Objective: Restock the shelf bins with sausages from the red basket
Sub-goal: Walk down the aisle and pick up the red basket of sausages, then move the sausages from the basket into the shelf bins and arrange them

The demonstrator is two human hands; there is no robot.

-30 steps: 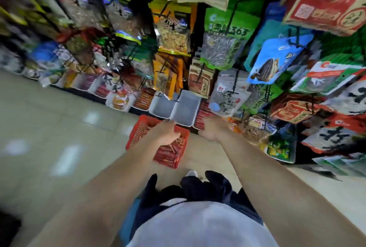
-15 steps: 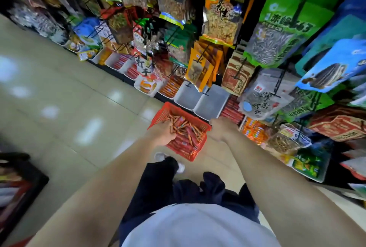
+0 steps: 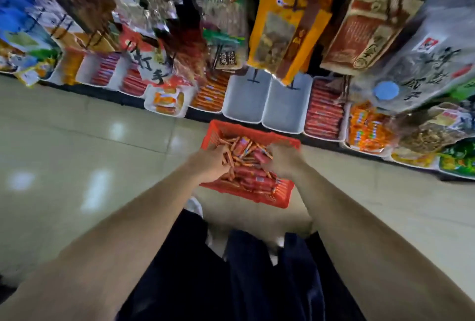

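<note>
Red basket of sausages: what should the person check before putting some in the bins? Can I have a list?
1. Red plastic mesh basket on the floor, close to the shelf: ok.
2. Red-wrapped sausages in it: ok, plenty.
3. Left white plastic bin and right white plastic bin have room: ok, both look empty.
4. Left hand and right hand are down in the pile: ok.
5. Either hand has a firm hold: cannot tell, too blurred.
</note>
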